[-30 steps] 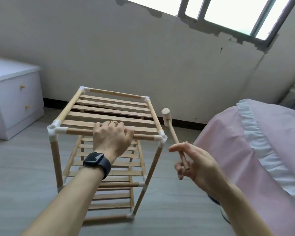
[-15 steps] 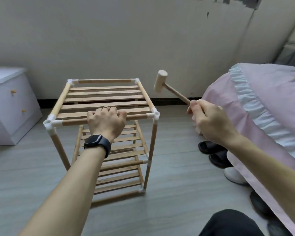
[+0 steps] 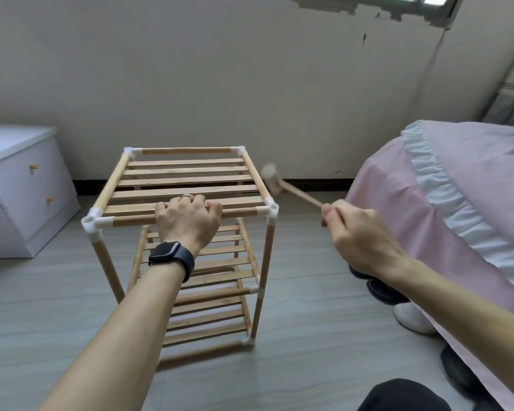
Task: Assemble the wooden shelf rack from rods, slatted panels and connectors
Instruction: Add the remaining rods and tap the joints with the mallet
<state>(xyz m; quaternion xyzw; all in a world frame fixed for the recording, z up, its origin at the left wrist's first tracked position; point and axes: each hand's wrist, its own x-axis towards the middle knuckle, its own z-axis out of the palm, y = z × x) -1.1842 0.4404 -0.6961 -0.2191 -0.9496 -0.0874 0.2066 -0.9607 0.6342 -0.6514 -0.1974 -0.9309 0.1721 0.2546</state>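
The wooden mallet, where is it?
The mallet is right of centre in the head view: the right hand grips its handle, its head beside the right rail of the rack.

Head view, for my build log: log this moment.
left hand grips front top rod | right hand holds mallet | shelf rack upright

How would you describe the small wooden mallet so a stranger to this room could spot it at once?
Find the wooden shelf rack on the floor left of the pink bed. Just off its top right rail hovers the mallet, its handle gripped in the right hand. Unlike the rack's rods, it ends in a stubby, motion-blurred barrel head.
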